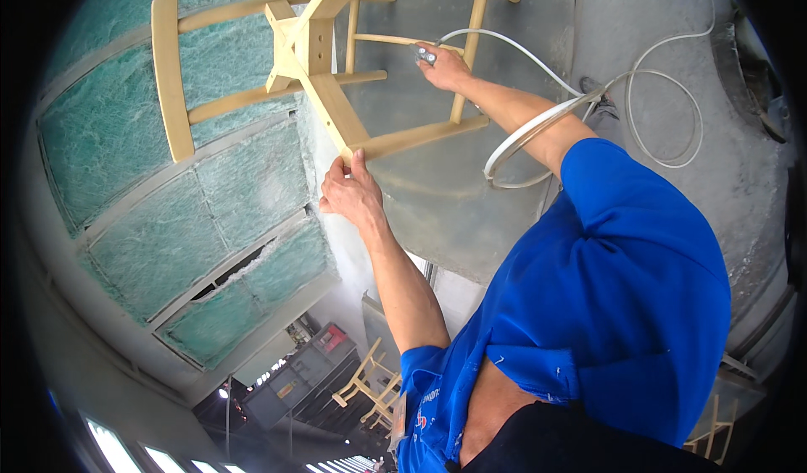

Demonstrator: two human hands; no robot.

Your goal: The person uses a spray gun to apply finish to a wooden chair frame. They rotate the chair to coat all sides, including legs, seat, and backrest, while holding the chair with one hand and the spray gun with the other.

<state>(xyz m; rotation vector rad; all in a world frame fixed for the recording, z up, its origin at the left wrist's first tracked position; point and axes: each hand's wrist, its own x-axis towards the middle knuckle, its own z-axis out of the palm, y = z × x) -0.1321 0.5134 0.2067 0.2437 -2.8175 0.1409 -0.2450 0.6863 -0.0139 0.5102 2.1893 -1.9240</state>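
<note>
A pale wooden chair frame (332,107) is tilted in front of me, its legs and rails spreading left and right of a crossed middle. My left hand (353,194) grips the near corner of the frame, thumb on top and fingers curled beneath. Beyond the near rail, my right hand (447,70) is closed round a small metal spray gun (425,54) with round knobs. The gun is held close to the frame's thin crossbar. A white hose (538,59) runs from it and loops over my right forearm.
A grey worktop (445,212) lies under the frame. Green fibrous filter panels (151,221) in a pale framework cover the left side. More wooden chair frames (370,381) stand at the bottom. Hose coils (664,158) hang over the grey floor at right.
</note>
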